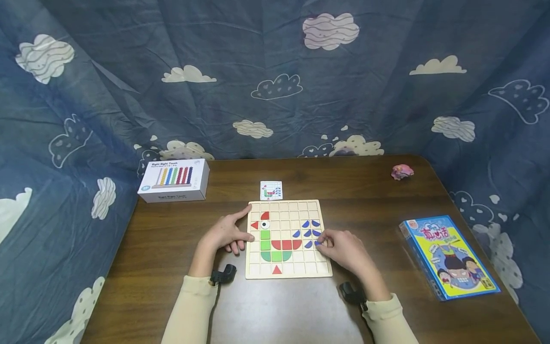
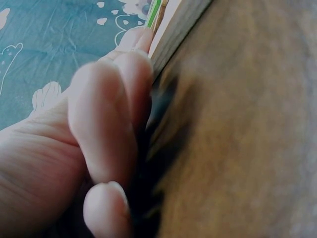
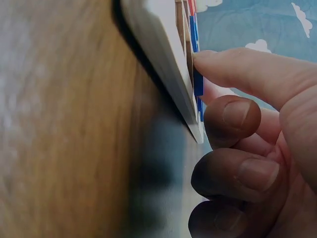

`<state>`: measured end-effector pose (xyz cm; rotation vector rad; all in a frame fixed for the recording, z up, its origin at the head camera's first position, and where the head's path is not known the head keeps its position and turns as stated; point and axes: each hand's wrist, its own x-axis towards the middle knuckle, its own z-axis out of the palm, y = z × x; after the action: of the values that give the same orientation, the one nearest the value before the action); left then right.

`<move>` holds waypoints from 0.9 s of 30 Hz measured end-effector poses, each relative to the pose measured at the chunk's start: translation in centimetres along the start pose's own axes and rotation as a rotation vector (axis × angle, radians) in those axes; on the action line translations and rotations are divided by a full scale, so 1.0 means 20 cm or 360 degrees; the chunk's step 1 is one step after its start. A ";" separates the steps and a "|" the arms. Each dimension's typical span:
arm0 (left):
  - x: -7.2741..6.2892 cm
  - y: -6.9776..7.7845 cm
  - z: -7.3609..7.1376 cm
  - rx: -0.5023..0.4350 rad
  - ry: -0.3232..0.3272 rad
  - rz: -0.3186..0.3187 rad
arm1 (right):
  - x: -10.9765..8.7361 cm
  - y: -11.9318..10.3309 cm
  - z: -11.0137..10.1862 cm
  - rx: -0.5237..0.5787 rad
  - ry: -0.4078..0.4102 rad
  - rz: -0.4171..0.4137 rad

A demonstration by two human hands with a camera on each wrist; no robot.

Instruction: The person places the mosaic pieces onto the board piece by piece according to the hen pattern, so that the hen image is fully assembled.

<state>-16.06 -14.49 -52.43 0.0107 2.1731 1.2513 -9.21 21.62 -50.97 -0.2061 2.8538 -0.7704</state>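
Note:
A square wooden grid board (image 1: 301, 270) lies on the table, bearing flat puzzle pieces in a bird-like figure: red pieces (image 1: 286, 245), green pieces (image 1: 265, 245), a white eye piece (image 1: 265, 224) and several blue curved pieces (image 1: 305, 223). At the board's left edge, my left hand (image 1: 227, 232) rests with thumb and index finger spread, touching the rim. My right hand (image 1: 345, 249) pinches a blue curved piece (image 1: 317, 243) at the board's right side. In the right wrist view, the thumb lies against a blue piece (image 3: 198, 82); the index finger is mostly hidden.
Behind the board lies a small pattern card (image 1: 271, 190). A white box (image 1: 174, 180) stands at the back left, a blue-yellow game box (image 1: 451, 258) at the right, and a small pink object (image 1: 402, 172) at the back right. A cloud-print curtain (image 1: 275, 71) surrounds the table.

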 end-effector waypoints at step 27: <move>-0.01 0.01 0.00 0.0031 0.0011 0.0011 | -0.23 0.41 -0.17 -0.0068 0.0193 0.0424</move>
<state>-15.91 -14.42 -52.28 0.0223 2.1926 1.2360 -6.07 31.13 -51.52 0.2194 2.9274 -0.6891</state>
